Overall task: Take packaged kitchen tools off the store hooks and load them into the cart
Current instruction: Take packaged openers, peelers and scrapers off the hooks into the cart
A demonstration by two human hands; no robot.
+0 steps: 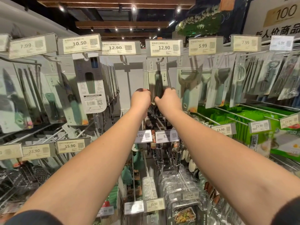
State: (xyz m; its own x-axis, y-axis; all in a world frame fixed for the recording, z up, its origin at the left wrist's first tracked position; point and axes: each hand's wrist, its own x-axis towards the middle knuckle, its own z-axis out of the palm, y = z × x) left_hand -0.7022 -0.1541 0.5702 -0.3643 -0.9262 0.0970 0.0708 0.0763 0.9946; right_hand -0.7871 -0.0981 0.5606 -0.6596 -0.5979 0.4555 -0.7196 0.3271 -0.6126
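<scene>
Both my arms reach up to a packaged kitchen tool point(157, 78) with a dark green handle, hanging on a hook point(159, 61) under the 12.90 price tag point(164, 47). My left hand point(141, 99) grips the package's lower left edge with curled fingers. My right hand point(168, 99) grips its lower right side, thumb toward the middle. The package's bottom is hidden behind my hands. No cart is in view.
Rows of carded knives point(71, 95) hang to the left and peelers point(188, 88) to the right. An empty hook point(123, 60) is beside the package. Lower hooks carry price tags point(165, 136), graters point(39, 174), green boxes point(230, 117) and clear containers point(178, 184).
</scene>
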